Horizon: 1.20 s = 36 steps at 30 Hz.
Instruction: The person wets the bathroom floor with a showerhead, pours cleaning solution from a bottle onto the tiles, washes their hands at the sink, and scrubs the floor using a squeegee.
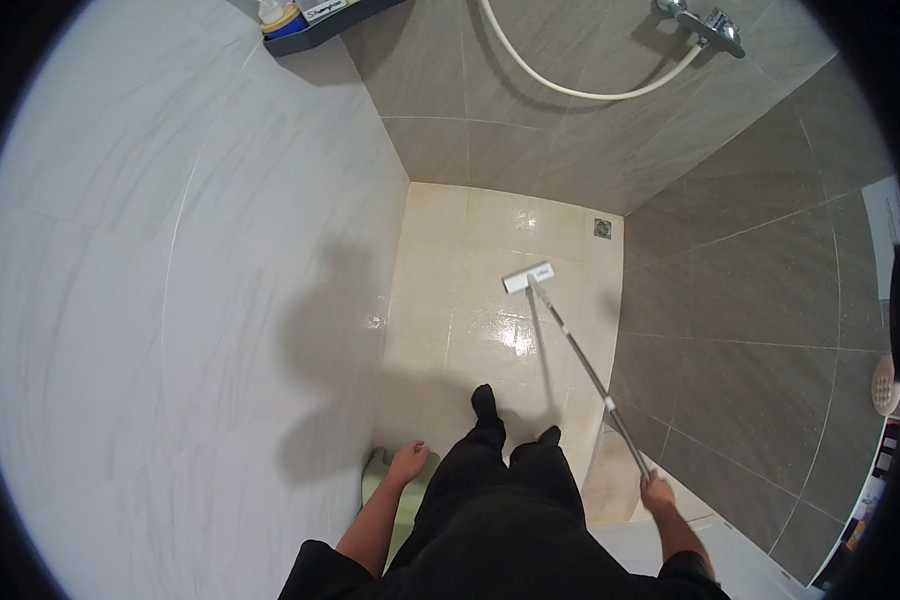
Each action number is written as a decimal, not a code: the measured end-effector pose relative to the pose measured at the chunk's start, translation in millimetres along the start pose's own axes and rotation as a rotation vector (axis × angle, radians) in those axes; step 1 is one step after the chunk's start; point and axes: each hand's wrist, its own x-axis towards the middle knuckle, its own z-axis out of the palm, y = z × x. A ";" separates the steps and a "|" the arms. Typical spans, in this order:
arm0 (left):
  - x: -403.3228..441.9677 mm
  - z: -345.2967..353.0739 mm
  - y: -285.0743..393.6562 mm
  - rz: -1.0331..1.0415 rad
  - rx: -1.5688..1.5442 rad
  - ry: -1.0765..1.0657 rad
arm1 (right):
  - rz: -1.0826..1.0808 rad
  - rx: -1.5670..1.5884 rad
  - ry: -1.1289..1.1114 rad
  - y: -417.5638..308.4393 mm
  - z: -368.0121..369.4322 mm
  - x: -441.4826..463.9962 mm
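Observation:
My right hand [656, 492] is closed around the upper end of a flat mop's long metal pole [588, 370]. From there the pole slants forward and left to its white rectangular head [528, 278], which rests on the wet beige tile floor [430, 240]. Small print shows on the head, too small to read. My left hand [408, 463] hangs low at my left side with its fingers curled in and nothing visible in them. Beneath it is a green object [407, 510], partly covered by my arm and leg.
A square drain [602, 229] sits in the far right floor corner. Tiled walls enclose three sides. A white shower hose [590, 95] hangs from a chrome mixer [715, 35]. A dark shelf [315, 30] holds bottles at upper left. My dark-covered foot [483, 402] stands on the floor.

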 end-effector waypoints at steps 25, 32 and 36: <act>-103.8 134.2 -32.5 -0.382 -0.444 0.220 | -0.423 -0.486 0.256 -261.7 -393.8 233.2; -82.1 72.0 60.1 -0.385 -0.392 0.126 | -0.469 -0.623 0.261 -288.7 -453.9 254.9; -97.1 122.9 94.5 -0.286 -0.374 0.259 | -0.720 -0.614 0.476 -280.2 -464.8 290.6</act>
